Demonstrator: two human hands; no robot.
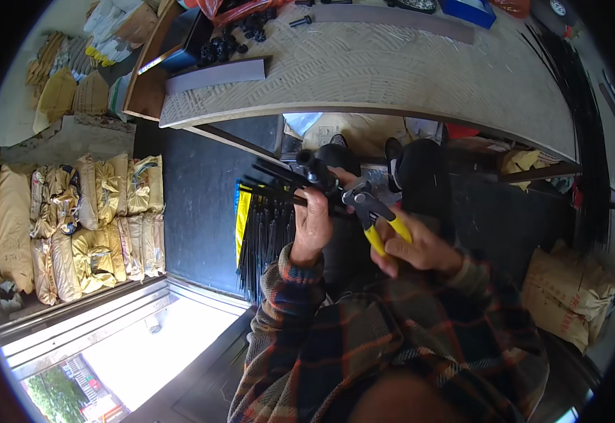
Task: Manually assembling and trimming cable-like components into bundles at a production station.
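Note:
Over my lap, my left hand is closed around a black assembly of thin rods with a round, knobbed end; its exact kind is hard to make out. My right hand grips cutting pliers by their yellow and black handles. The metal jaws sit against the right side of the black assembly, close to my left fingers. What lies between the jaws cannot be seen clearly. A bundle of long, thin black rods stands just left of my left hand, beside a yellow and blue strip.
Ahead runs a worn workbench with small black parts, grey strips and a blue box. Wrapped brown packages are stacked at left. Long black rods hang at right, above a brown sack.

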